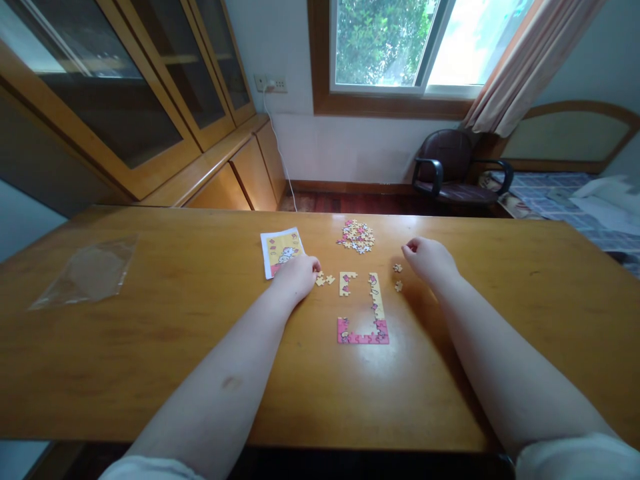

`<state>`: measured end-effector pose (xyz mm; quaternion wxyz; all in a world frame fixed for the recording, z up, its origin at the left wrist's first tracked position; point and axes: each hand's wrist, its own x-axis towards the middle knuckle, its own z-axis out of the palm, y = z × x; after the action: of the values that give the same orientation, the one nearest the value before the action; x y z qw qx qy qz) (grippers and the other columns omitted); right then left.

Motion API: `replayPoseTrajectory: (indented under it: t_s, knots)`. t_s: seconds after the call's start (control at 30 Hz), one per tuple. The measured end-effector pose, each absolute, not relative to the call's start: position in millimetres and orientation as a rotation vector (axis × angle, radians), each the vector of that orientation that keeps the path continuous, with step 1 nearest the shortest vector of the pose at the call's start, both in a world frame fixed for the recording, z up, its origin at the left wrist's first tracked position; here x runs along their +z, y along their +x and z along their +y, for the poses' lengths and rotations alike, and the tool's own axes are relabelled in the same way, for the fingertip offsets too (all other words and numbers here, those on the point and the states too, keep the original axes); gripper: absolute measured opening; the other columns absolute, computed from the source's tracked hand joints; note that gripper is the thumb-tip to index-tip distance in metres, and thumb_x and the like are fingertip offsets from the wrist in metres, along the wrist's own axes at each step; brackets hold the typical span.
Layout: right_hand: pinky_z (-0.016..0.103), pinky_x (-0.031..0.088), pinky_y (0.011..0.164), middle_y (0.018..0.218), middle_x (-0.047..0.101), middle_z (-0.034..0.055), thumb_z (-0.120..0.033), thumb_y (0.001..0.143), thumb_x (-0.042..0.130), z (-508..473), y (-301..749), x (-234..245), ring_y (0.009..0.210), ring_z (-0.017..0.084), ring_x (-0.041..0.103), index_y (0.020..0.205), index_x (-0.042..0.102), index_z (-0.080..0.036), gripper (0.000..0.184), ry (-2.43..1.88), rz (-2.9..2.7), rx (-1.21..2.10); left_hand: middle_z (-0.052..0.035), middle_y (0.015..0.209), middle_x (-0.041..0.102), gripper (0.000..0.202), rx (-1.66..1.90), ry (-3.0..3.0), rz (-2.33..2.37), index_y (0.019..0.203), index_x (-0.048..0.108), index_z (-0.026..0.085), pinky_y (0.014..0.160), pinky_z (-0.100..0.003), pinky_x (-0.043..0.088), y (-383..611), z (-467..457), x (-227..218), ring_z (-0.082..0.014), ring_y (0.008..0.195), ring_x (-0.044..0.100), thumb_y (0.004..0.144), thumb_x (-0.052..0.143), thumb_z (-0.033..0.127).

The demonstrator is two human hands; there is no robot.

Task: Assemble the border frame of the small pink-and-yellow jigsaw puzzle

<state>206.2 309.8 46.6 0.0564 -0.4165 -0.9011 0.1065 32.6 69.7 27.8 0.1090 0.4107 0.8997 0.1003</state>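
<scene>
A partly joined jigsaw frame (363, 313), yellow with a pink bottom edge, lies on the wooden table (175, 313) between my arms. My left hand (297, 275) rests curled on the table beside two loose pieces (325, 279) and covers a corner of the reference picture card (281, 250). My right hand (429, 259) is curled with fingertips pinched, hovering just right of a pile of loose pieces (356, 236). What it pinches, if anything, is too small to make out. Two single pieces (398, 277) lie below it.
A clear plastic bag (87, 272) lies at the table's left. Beyond the far edge stand a dark office chair (453, 170), glass-door wooden cabinets (150, 100), a window and a bed at the right.
</scene>
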Motion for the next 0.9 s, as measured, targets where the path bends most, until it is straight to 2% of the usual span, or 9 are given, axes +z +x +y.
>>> replayPoseTrajectory:
  t_s: [0.1,0.17,0.3,0.37,0.47,0.57,0.67,0.77,0.9]
  knots:
    - [0.032,0.045,0.064,0.092,0.071,0.0155,-0.038,0.086,0.050,311,206,48,0.083,0.026,0.066,0.089,0.074,-0.017,0.033,-1.355,-2.972,0.186,-0.0052,0.102,0.071,0.022,0.310,1.210,2.636,0.091,0.072,0.025,0.076,-0.033,0.051,32,69,27,-0.0233,0.093,0.065,0.082,0.052,0.022]
    - [0.032,0.046,0.063,0.086,0.071,0.0169,-0.045,0.084,0.054,308,206,49,0.079,0.027,0.066,0.083,0.075,-0.015,0.036,-1.363,-3.121,0.147,-0.0051,0.102,0.071,0.023,0.320,1.217,2.645,0.092,0.072,0.025,0.076,-0.033,0.051,33,69,27,-0.0236,0.093,0.065,0.083,0.051,0.022]
    - [0.032,0.047,0.060,0.071,0.068,0.0132,-0.056,0.074,0.065,299,206,51,0.071,0.026,0.066,0.072,0.074,-0.016,0.041,-1.276,-3.251,0.160,-0.0056,0.103,0.070,0.023,0.337,1.225,2.676,0.092,0.071,0.025,0.075,-0.034,0.051,35,70,28,-0.0246,0.095,0.064,0.084,0.049,0.024]
    - [0.032,0.047,0.059,0.065,0.066,0.0113,-0.055,0.069,0.069,295,206,51,0.067,0.026,0.065,0.067,0.073,-0.017,0.038,-1.226,-3.299,0.179,-0.0058,0.102,0.070,0.022,0.349,1.220,2.683,0.092,0.070,0.024,0.074,-0.033,0.051,36,70,28,-0.0247,0.094,0.064,0.084,0.049,0.026]
    - [0.032,0.046,0.058,0.066,0.067,0.0106,-0.045,0.066,0.072,291,205,50,0.066,0.025,0.065,0.065,0.073,-0.018,0.027,-1.169,-3.353,0.179,-0.0060,0.101,0.070,0.022,0.357,1.221,2.688,0.092,0.070,0.023,0.073,-0.034,0.051,37,70,30,-0.0248,0.093,0.064,0.085,0.049,0.028]
    - [0.031,0.046,0.058,0.071,0.069,0.0103,-0.033,0.067,0.070,287,203,49,0.067,0.025,0.065,0.068,0.075,-0.019,0.015,-1.132,-3.361,0.195,-0.0064,0.101,0.070,0.023,0.355,1.226,2.691,0.092,0.070,0.023,0.074,-0.034,0.051,38,71,31,-0.0248,0.092,0.064,0.085,0.049,0.029]
    - [0.030,0.046,0.059,0.074,0.070,0.0085,-0.025,0.068,0.067,285,203,49,0.068,0.023,0.065,0.074,0.076,-0.020,0.011,-1.088,-3.339,0.262,-0.0065,0.101,0.070,0.023,0.369,1.228,2.691,0.092,0.070,0.023,0.075,-0.033,0.051,39,71,33,-0.0243,0.093,0.064,0.086,0.048,0.028]
    - [0.029,0.046,0.060,0.076,0.070,0.0072,-0.027,0.067,0.070,286,204,50,0.070,0.022,0.065,0.075,0.075,-0.021,0.011,-1.065,-3.305,0.278,-0.0064,0.101,0.070,0.023,0.398,1.229,2.695,0.092,0.069,0.022,0.075,-0.033,0.051,40,71,33,-0.0239,0.092,0.064,0.087,0.048,0.029]
    - [0.032,0.047,0.060,0.079,0.070,0.0115,-0.034,0.068,0.072,283,204,55,0.072,0.026,0.066,0.073,0.075,-0.019,0.017,-1.159,-3.342,0.155,-0.0056,0.099,0.069,0.023,0.436,1.247,2.708,0.092,0.069,0.023,0.074,-0.032,0.050,41,71,33,-0.0231,0.092,0.064,0.088,0.047,0.029]
